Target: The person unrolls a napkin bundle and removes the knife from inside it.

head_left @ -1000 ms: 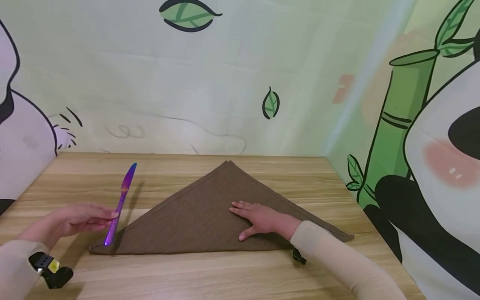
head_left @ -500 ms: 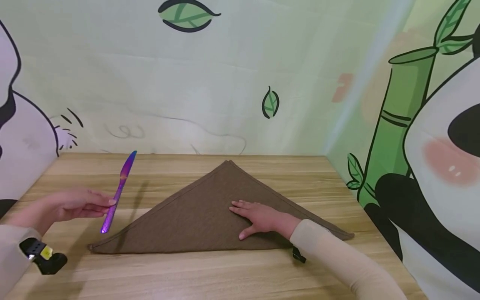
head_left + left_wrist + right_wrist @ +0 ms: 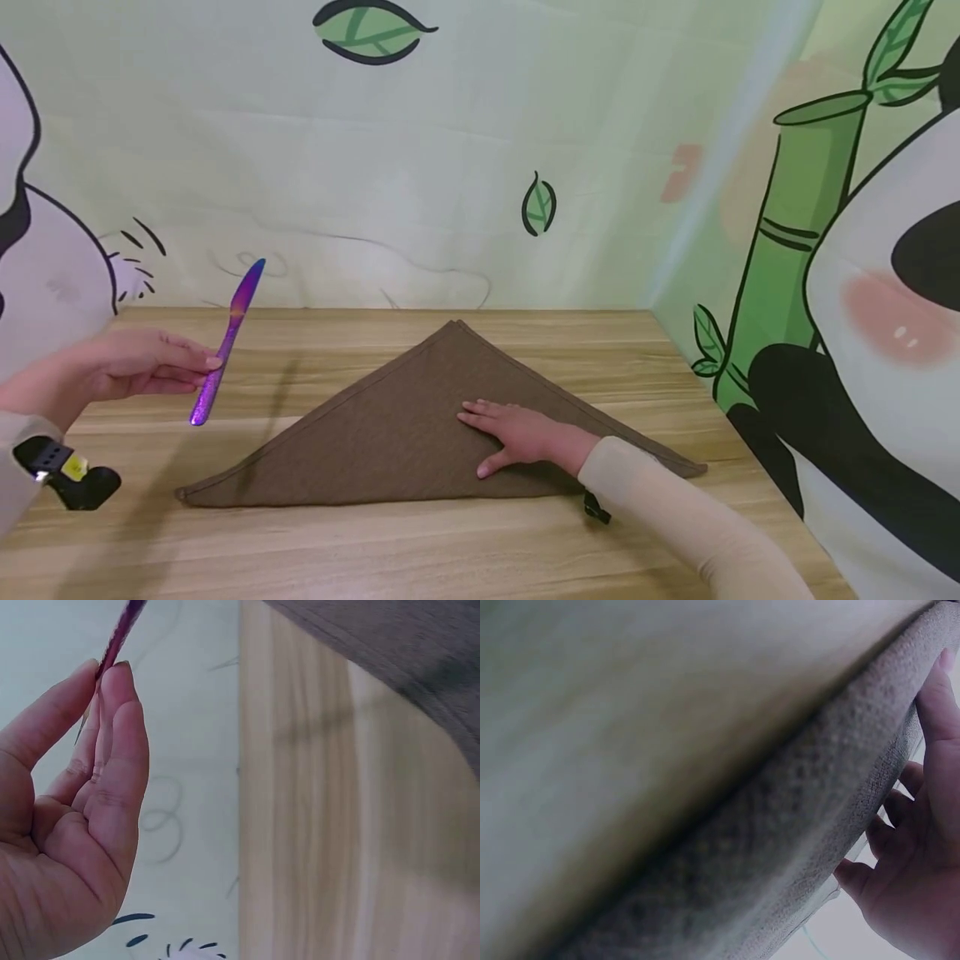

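Between thumb and fingertips, my left hand [image 3: 150, 364] pinches a shiny purple-blue table knife [image 3: 222, 357] by its handle. The blade points up, and the knife hangs above the table, left of the brown cloth. In the left wrist view the knife handle [image 3: 120, 634] rises from the fingertips of the left hand [image 3: 82, 795]. A brown cloth napkin [image 3: 360, 442] lies folded into a triangle, its peak toward the wall. Spread flat, my right hand [image 3: 521, 437] rests on the cloth right of its middle. The right wrist view shows the cloth's folded edge [image 3: 780, 802] close up, beside the right hand [image 3: 922, 825].
The wooden table [image 3: 360, 550] meets a pale green printed wall [image 3: 450, 150] at the back. A panda and bamboo print [image 3: 810, 208] covers the right side wall. A camera [image 3: 67, 471] is strapped to the left wrist.
My left hand has lifted the knife up and slightly left, away from the cloth's left corner. The right hand and the cloth have stayed in place.
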Demonstrator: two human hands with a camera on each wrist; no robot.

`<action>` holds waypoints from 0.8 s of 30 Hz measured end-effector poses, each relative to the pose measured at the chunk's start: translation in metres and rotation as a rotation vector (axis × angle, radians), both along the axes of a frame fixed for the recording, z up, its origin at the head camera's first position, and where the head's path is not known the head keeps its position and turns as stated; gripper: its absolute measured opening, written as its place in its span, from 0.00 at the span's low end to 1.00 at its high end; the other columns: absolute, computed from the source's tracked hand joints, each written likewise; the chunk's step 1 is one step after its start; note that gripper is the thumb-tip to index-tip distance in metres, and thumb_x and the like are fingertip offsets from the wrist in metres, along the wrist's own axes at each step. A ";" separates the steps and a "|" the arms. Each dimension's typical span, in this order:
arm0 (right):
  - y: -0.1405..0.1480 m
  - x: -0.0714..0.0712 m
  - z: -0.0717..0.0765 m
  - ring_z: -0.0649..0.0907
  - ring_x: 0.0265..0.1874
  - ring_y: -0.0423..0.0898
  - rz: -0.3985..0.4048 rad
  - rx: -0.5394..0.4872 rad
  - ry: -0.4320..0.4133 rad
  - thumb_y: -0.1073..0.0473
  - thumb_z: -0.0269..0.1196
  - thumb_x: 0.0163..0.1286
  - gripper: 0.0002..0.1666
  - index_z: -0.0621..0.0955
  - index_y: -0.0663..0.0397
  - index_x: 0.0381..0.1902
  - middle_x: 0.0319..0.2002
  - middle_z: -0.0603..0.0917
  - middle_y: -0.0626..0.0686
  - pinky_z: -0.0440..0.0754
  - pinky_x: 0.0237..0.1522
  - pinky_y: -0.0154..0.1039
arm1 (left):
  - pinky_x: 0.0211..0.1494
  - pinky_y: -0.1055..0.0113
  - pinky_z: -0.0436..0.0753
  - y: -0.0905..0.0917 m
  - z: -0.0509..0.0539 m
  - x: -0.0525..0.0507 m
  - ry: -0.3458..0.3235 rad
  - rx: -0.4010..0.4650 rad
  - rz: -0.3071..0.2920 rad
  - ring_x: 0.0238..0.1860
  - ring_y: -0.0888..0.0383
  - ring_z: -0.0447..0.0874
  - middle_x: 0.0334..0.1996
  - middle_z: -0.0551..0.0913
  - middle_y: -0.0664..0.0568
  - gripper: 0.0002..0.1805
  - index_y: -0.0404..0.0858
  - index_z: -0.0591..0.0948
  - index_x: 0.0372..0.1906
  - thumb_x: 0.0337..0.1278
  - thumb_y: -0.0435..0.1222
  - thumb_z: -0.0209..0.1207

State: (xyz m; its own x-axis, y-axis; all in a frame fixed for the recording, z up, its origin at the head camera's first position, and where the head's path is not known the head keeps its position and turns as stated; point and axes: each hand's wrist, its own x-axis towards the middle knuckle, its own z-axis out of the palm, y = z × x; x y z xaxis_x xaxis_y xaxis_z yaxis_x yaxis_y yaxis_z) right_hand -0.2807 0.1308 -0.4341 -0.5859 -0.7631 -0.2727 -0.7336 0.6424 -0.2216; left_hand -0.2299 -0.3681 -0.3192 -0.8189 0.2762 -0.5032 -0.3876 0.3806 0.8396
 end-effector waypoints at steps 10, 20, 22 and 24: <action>0.001 -0.001 0.001 0.56 0.83 0.59 -0.011 0.005 -0.013 0.40 0.69 0.67 0.54 0.59 0.54 0.81 0.83 0.56 0.57 0.60 0.80 0.62 | 0.50 0.73 0.88 0.001 0.037 -0.019 0.033 0.010 0.027 0.39 0.68 0.91 0.33 0.92 0.63 0.19 0.55 0.89 0.32 0.79 0.39 0.52; 0.002 0.000 0.003 0.57 0.83 0.59 -0.007 0.001 -0.004 0.41 0.69 0.67 0.54 0.59 0.54 0.81 0.83 0.56 0.58 0.61 0.80 0.62 | 0.49 0.73 0.89 0.003 0.052 -0.043 0.090 0.005 0.127 0.38 0.68 0.91 0.32 0.91 0.64 0.18 0.56 0.89 0.30 0.77 0.41 0.54; 0.001 0.000 0.003 0.57 0.83 0.59 -0.004 0.004 -0.004 0.40 0.69 0.67 0.54 0.59 0.54 0.81 0.83 0.56 0.58 0.61 0.80 0.62 | 0.49 0.73 0.89 0.005 0.049 -0.046 0.071 0.021 0.145 0.38 0.67 0.91 0.32 0.91 0.63 0.18 0.55 0.89 0.29 0.77 0.41 0.55; 0.001 0.000 0.002 0.57 0.83 0.59 -0.003 0.005 -0.003 0.40 0.69 0.67 0.54 0.59 0.54 0.81 0.83 0.56 0.58 0.61 0.80 0.62 | 0.49 0.73 0.89 0.006 0.046 -0.049 0.052 0.047 0.148 0.38 0.67 0.91 0.32 0.91 0.63 0.18 0.55 0.89 0.30 0.77 0.40 0.55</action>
